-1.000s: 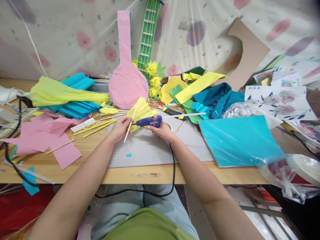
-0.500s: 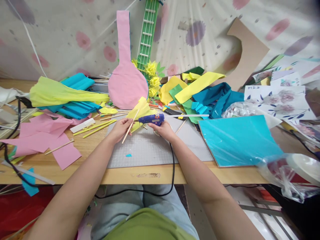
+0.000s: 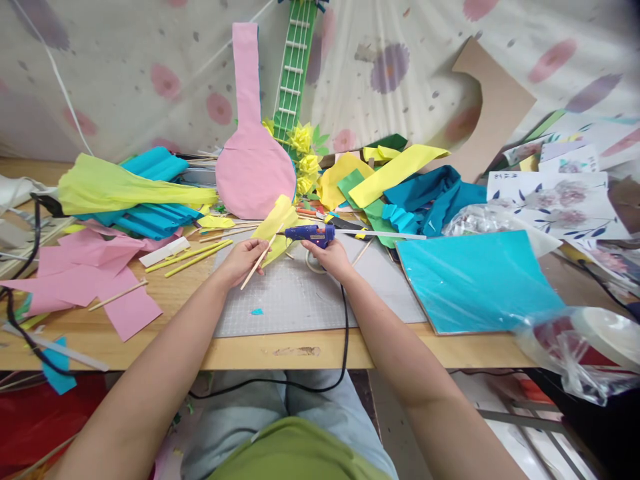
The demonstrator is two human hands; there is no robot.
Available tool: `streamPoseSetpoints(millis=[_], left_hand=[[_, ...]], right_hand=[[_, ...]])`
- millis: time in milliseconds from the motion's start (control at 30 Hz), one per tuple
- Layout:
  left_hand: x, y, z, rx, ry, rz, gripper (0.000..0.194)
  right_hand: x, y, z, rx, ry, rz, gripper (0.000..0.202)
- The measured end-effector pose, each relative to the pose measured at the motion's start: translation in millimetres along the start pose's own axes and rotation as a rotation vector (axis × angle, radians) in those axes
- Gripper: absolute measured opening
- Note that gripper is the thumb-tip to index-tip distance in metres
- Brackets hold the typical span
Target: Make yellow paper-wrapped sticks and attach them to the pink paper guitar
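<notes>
Glue gun shifted right — grey mat, wooden table below.

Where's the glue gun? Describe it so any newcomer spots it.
Find the gray cutting mat on the wooden table. Over it, the right hand grips the glue gun. Unlike the yellow paper and wooden stick nearby, this dark blue tool has a long pale rod jutting from its back.

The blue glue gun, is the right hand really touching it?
Touching. The head view shows the right hand holding the blue glue gun, with the thumb right against it and no gap between.
</notes>
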State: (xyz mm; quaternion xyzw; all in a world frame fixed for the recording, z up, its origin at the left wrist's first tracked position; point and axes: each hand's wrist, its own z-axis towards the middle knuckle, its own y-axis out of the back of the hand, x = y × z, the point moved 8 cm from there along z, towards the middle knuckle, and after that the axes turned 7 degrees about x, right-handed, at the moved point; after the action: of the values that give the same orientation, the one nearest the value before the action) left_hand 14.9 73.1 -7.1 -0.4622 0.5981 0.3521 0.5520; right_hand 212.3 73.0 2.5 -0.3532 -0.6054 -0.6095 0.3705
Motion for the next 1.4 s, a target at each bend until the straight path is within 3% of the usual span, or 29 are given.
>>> streamPoseSetpoints(millis=[533,1133,1267,1400], left_hand=[[0,1.0,0,0.019,-0.025,0.016,0.034],[3,-1.2,2,0.067,-0.017,0.078,0.032],[0,-4.9,1,0.115,-0.03,0.04,0.03],[-4,-1.1,1,0.085,-0.07,-0.055,0.03]], right_hand=[[-2,10,-1,-0.105,-0.031,0.015,0.052],[-8,16,2,-0.135,-0.047,0.014,0.051],[-11,28,4,-0.174,-0.045,-0.045,0.051],[-26,56,7,-0.253,-0.13,-0.234,0.053]])
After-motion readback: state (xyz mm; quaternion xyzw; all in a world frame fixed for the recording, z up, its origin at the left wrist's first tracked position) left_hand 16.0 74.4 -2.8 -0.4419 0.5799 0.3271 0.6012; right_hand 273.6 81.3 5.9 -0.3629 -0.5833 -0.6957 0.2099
